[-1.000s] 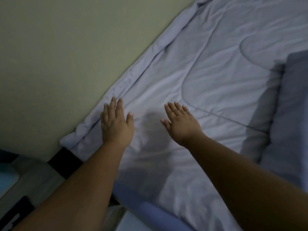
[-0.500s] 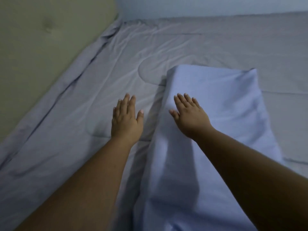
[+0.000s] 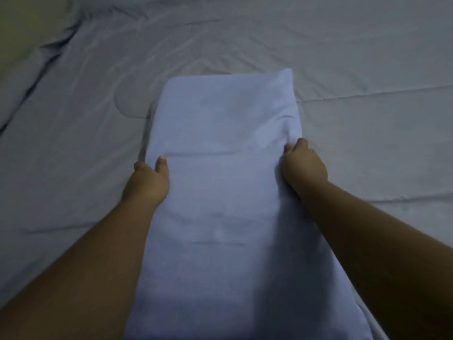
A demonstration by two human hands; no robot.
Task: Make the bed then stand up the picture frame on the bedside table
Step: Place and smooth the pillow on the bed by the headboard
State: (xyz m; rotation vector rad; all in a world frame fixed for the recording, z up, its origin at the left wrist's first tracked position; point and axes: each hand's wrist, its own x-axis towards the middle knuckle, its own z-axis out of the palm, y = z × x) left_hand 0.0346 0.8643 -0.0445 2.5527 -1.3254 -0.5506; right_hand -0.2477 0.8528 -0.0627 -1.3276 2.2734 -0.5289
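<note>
A long pale blue pillow (image 3: 225, 148) lies lengthwise on the grey quilted bedspread (image 3: 73, 148), running from the bottom edge of the view toward the middle. My left hand (image 3: 148, 182) grips the pillow's left side, thumb on top and fingers tucked under. My right hand (image 3: 304, 165) grips its right side, bunching the cover a little there. No picture frame or bedside table is in view.
The bedspread covers nearly the whole view, with soft wrinkles and stitched quilting lines. A beige padded headboard (image 3: 27, 23) shows at the upper left, where the bedspread edge bunches against it.
My view has swung from the bed's corner by the headboard to the pillow. Both hands were flat and open on the fabric; now each is closed on one side of the pillow.
</note>
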